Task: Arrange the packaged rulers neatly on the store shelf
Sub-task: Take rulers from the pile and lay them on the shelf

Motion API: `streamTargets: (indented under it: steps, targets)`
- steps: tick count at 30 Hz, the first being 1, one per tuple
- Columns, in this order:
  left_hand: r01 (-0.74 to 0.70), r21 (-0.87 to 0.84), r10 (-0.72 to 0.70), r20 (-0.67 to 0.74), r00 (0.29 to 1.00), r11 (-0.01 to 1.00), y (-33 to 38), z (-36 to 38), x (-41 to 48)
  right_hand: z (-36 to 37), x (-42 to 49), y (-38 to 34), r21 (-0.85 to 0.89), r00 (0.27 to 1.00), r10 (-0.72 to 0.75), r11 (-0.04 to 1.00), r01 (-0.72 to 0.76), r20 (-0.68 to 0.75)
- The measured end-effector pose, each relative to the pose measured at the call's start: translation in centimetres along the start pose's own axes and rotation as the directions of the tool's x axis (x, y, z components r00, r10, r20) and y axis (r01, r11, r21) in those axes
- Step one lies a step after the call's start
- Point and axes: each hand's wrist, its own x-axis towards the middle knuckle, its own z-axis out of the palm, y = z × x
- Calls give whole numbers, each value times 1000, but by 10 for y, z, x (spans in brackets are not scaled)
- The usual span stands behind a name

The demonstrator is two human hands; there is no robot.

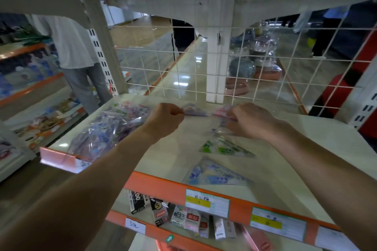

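Note:
A heap of clear packets with rulers [110, 128] lies on the left part of the cream shelf [167, 161]. My left hand [165, 120] pinches a purple packet [194, 111] near the back of the shelf. My right hand [248, 120] grips a pink-topped packet [221, 115] beside it. A green packaged triangle ruler [224, 147] lies flat just in front of my right hand. Near the front edge lies a blue one [216, 173].
A white wire grid [224, 61] closes the shelf's back. An orange price rail [204, 195] with labels runs along the front edge. Small boxed goods [183, 218] stand on the shelf below. A person in a white shirt [71, 47] stands in the aisle at left.

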Motion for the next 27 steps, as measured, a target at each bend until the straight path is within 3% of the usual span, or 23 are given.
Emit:
streamTargets:
  steps: [4, 7, 14, 22, 27]
  targets:
    - [-25, 149, 38, -85, 996, 988, -18, -42, 2, -6, 19, -44, 113, 991, -127, 985, 131, -37]
    - [44, 185, -11, -176, 984, 982, -38, -77, 2, 5, 41, -80, 181, 978, -206, 962, 206, -20]
    - [185, 252, -115, -268, 957, 950, -80, -133, -3, 41, 86, -139, 216, 971, -232, 952, 216, 53]
    - [226, 290, -173, -197, 965, 930, -108, -150, -8, 72, 106, -166, 189, 945, -326, 930, 315, 28]
    - [242, 472, -244, -57, 968, 848, -107, -143, -18, 73, 103, -160, 142, 926, -377, 915, 377, -29]
